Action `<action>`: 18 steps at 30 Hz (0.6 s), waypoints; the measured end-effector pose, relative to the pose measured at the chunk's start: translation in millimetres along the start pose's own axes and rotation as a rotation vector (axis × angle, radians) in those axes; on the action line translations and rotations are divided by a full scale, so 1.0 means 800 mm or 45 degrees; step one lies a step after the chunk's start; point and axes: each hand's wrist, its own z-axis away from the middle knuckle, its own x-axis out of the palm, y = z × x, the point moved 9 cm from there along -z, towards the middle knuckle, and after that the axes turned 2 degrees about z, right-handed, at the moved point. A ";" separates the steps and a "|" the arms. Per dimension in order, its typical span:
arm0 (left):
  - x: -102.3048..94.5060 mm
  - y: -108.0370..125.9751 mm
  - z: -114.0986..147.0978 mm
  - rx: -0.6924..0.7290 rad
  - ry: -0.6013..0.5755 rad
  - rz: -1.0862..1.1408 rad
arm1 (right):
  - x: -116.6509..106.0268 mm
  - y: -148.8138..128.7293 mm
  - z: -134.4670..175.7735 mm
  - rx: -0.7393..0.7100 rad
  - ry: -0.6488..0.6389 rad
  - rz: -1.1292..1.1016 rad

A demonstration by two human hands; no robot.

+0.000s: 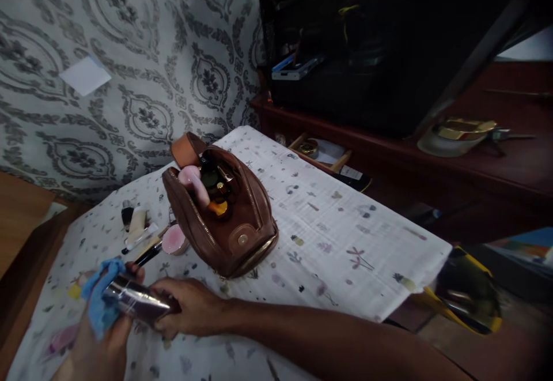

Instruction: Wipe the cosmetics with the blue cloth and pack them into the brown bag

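Note:
A dark, shiny cylindrical bottle (137,300) lies slantwise between my hands, low above the table. My right hand (192,306) is closed round its right end. On the other end, my left hand (114,335) presses a crumpled blue cloth (101,294) against the bottle, its fingers partly hidden by the cloth. Just beyond stands an open brown leather bag (228,219) with a gold zip. Inside it are a pink-headed item (194,182), an amber-coloured piece (219,209) and other dark items.
Left of the bag lie a round pink jar (174,239), a cream tube (137,221), a small black-capped bottle (127,214) and several thin brushes or sticks. A pink item (63,339) rests near the left edge. A printed white cloth (328,237) covers the table; beyond is an open drawer (322,153).

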 end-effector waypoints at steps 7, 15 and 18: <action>0.059 -0.020 0.040 -0.388 0.081 0.770 | -0.014 0.009 -0.003 0.026 0.251 -0.195; 0.057 -0.032 0.052 -0.354 -0.079 0.759 | -0.008 0.008 -0.001 0.041 0.159 -0.094; 0.053 -0.029 0.051 -0.249 -0.125 0.716 | -0.003 0.005 -0.002 0.022 0.110 -0.052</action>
